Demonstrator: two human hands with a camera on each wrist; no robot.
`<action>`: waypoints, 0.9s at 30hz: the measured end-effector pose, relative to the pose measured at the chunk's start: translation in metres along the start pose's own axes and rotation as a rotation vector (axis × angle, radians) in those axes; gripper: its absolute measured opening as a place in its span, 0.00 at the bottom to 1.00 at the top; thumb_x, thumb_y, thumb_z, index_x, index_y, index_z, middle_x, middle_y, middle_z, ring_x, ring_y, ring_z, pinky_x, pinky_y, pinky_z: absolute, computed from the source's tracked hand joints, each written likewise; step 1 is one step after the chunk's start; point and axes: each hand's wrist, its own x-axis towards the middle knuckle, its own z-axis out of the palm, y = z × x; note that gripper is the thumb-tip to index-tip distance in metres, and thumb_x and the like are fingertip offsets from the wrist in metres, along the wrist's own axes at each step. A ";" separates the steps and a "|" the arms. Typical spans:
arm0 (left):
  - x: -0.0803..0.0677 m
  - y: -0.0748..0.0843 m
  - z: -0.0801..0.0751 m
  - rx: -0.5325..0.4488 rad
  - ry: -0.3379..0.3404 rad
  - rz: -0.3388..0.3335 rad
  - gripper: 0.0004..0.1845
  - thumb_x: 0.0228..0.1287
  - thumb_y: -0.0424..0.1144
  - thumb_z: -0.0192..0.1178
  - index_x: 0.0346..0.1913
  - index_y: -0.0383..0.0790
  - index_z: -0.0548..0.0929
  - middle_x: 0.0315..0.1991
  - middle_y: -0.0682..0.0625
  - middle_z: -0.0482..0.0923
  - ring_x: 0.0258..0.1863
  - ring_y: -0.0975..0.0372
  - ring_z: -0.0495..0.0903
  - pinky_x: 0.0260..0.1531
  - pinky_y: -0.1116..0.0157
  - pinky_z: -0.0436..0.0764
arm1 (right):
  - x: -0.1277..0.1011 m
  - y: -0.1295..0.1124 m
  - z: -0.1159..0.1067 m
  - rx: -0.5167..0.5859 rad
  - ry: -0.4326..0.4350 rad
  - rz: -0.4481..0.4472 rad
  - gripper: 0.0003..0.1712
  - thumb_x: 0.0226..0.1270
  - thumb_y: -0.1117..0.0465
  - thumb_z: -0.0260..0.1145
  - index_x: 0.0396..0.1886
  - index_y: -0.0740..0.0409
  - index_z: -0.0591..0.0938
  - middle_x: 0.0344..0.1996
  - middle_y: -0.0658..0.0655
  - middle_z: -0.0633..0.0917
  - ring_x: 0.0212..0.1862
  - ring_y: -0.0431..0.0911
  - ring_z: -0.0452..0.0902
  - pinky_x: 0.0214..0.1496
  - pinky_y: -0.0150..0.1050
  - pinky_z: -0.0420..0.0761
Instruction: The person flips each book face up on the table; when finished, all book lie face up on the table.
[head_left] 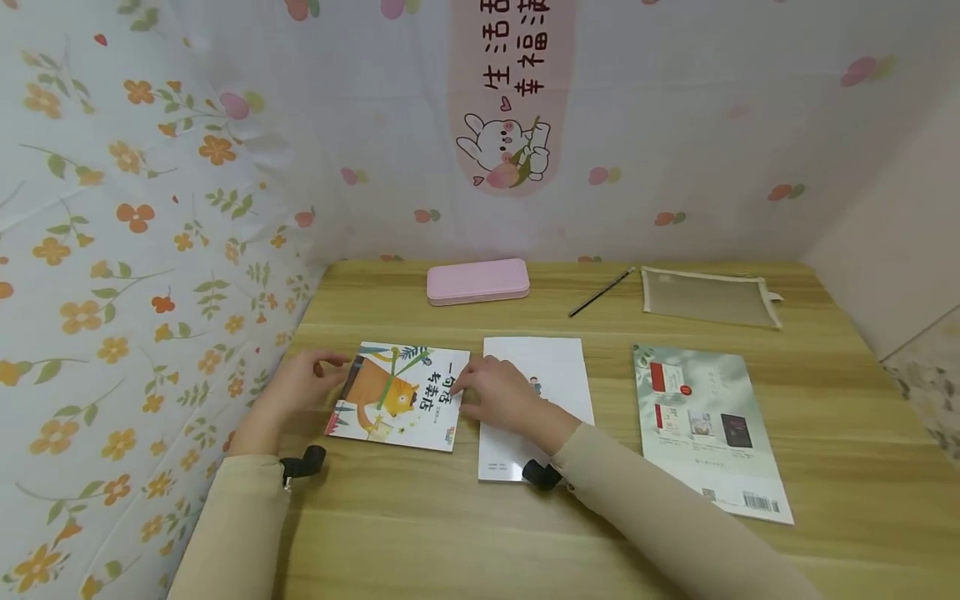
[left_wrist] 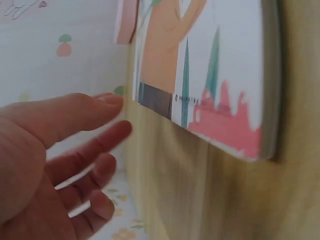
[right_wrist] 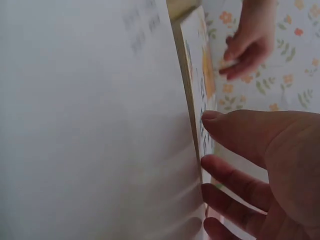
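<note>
A picture book [head_left: 397, 396] with an orange bear on its cover lies flat on the wooden table. My left hand [head_left: 303, 382] is just off its left edge, fingers loosely bent. In the left wrist view, a gap separates that hand [left_wrist: 75, 155] from the book [left_wrist: 160, 55]. Fingertips of my right hand [head_left: 506, 396] reach the book's right edge; the right wrist view has the thumb [right_wrist: 235, 127] over the cover, other fingers spread along the edge. Whether they press on it I cannot tell. Beneath the right hand lies a white booklet [head_left: 498, 454], partly hidden.
A green-and-white book [head_left: 708, 433] lies at the right. Along the back are a pink pencil case [head_left: 477, 282], a dark pencil [head_left: 602, 292] and a mesh zip pouch [head_left: 708, 298]. Flowered cloth [head_left: 135, 333] hangs close on the left, with more cloth [head_left: 637, 125] behind the table.
</note>
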 end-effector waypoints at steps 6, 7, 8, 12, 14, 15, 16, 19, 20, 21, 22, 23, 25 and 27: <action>0.023 0.005 -0.004 0.016 0.008 0.055 0.18 0.72 0.32 0.63 0.62 0.37 0.84 0.51 0.38 0.80 0.29 0.58 0.72 0.25 0.64 0.74 | -0.017 -0.015 0.003 -0.036 0.007 -0.008 0.14 0.65 0.50 0.75 0.50 0.42 0.91 0.55 0.49 0.85 0.60 0.49 0.76 0.61 0.49 0.77; 0.026 0.006 -0.004 0.027 0.010 0.067 0.18 0.72 0.33 0.63 0.62 0.38 0.84 0.55 0.38 0.80 0.31 0.57 0.74 0.28 0.63 0.75 | -0.019 -0.018 0.004 -0.037 0.010 -0.005 0.14 0.65 0.49 0.75 0.50 0.42 0.91 0.55 0.49 0.85 0.61 0.49 0.76 0.61 0.49 0.77; 0.029 0.007 -0.004 0.033 0.006 0.072 0.17 0.73 0.33 0.63 0.62 0.38 0.84 0.58 0.38 0.79 0.33 0.56 0.75 0.30 0.61 0.76 | -0.021 -0.020 0.005 -0.041 0.013 -0.006 0.14 0.65 0.49 0.75 0.49 0.42 0.91 0.54 0.48 0.84 0.61 0.49 0.75 0.61 0.49 0.76; 0.038 0.010 -0.001 0.067 -0.017 0.109 0.16 0.74 0.34 0.61 0.61 0.37 0.85 0.63 0.37 0.78 0.44 0.51 0.81 0.42 0.53 0.82 | -0.028 -0.025 0.009 -0.081 0.041 -0.034 0.11 0.65 0.48 0.76 0.46 0.40 0.92 0.53 0.48 0.84 0.61 0.48 0.74 0.60 0.49 0.76; 0.042 0.011 0.002 0.078 -0.032 0.126 0.16 0.74 0.33 0.61 0.61 0.35 0.85 0.64 0.36 0.78 0.46 0.50 0.82 0.45 0.50 0.82 | -0.030 -0.026 0.011 -0.097 0.054 -0.050 0.10 0.64 0.49 0.76 0.44 0.40 0.93 0.52 0.48 0.84 0.60 0.47 0.75 0.59 0.48 0.76; 0.043 0.011 0.003 0.089 -0.035 0.138 0.16 0.73 0.32 0.61 0.61 0.34 0.85 0.64 0.36 0.78 0.46 0.50 0.82 0.46 0.50 0.82 | -0.031 -0.027 0.012 -0.100 0.058 -0.054 0.10 0.63 0.49 0.76 0.44 0.39 0.93 0.52 0.48 0.84 0.60 0.47 0.74 0.58 0.47 0.76; 0.045 0.010 0.005 0.095 -0.038 0.148 0.16 0.73 0.31 0.61 0.60 0.33 0.84 0.64 0.35 0.77 0.45 0.50 0.82 0.46 0.50 0.82 | -0.032 -0.027 0.014 -0.103 0.061 -0.057 0.10 0.63 0.49 0.76 0.44 0.39 0.93 0.52 0.48 0.84 0.59 0.46 0.74 0.58 0.47 0.76; 0.047 0.010 0.010 0.106 -0.039 0.154 0.17 0.70 0.31 0.64 0.60 0.32 0.84 0.65 0.35 0.77 0.40 0.54 0.79 0.41 0.55 0.80 | -0.034 -0.029 0.015 -0.097 0.062 -0.059 0.13 0.60 0.48 0.77 0.45 0.40 0.92 0.53 0.49 0.84 0.58 0.47 0.74 0.58 0.47 0.76; 0.048 0.010 0.011 0.110 -0.040 0.155 0.18 0.70 0.30 0.64 0.60 0.31 0.84 0.65 0.35 0.76 0.39 0.55 0.77 0.41 0.55 0.79 | -0.035 -0.030 0.016 -0.097 0.059 -0.056 0.14 0.59 0.47 0.78 0.45 0.40 0.92 0.53 0.49 0.84 0.58 0.47 0.74 0.58 0.47 0.76; 0.049 0.009 0.013 0.119 -0.042 0.157 0.18 0.69 0.30 0.65 0.60 0.31 0.84 0.64 0.35 0.77 0.37 0.55 0.76 0.40 0.56 0.78 | -0.035 -0.031 0.016 -0.099 0.057 -0.052 0.16 0.58 0.45 0.78 0.46 0.40 0.92 0.53 0.49 0.84 0.58 0.46 0.74 0.58 0.46 0.76; 0.050 0.009 0.014 0.121 -0.045 0.156 0.18 0.69 0.30 0.65 0.60 0.32 0.84 0.63 0.35 0.77 0.37 0.56 0.75 0.40 0.56 0.77 | -0.035 -0.032 0.016 -0.107 0.056 -0.048 0.18 0.57 0.43 0.79 0.46 0.40 0.92 0.53 0.49 0.84 0.58 0.47 0.74 0.58 0.46 0.76; 0.051 0.009 0.015 0.124 -0.047 0.156 0.18 0.69 0.30 0.65 0.60 0.32 0.84 0.62 0.36 0.78 0.37 0.56 0.75 0.41 0.55 0.77 | -0.036 -0.032 0.016 -0.111 0.054 -0.043 0.19 0.56 0.41 0.79 0.46 0.40 0.92 0.53 0.49 0.84 0.58 0.47 0.74 0.58 0.47 0.76; 0.052 0.009 0.017 0.125 -0.047 0.158 0.17 0.69 0.30 0.65 0.59 0.32 0.84 0.58 0.36 0.80 0.37 0.55 0.74 0.43 0.54 0.77 | -0.036 -0.034 0.016 -0.121 0.053 -0.027 0.22 0.54 0.38 0.80 0.46 0.40 0.92 0.53 0.48 0.84 0.59 0.46 0.73 0.59 0.46 0.75; 0.053 0.008 0.019 0.121 -0.041 0.150 0.16 0.69 0.30 0.65 0.58 0.33 0.85 0.53 0.37 0.81 0.37 0.54 0.73 0.44 0.53 0.76 | -0.036 -0.035 0.017 -0.122 0.062 -0.014 0.21 0.54 0.39 0.80 0.46 0.40 0.92 0.53 0.48 0.84 0.58 0.46 0.73 0.59 0.45 0.74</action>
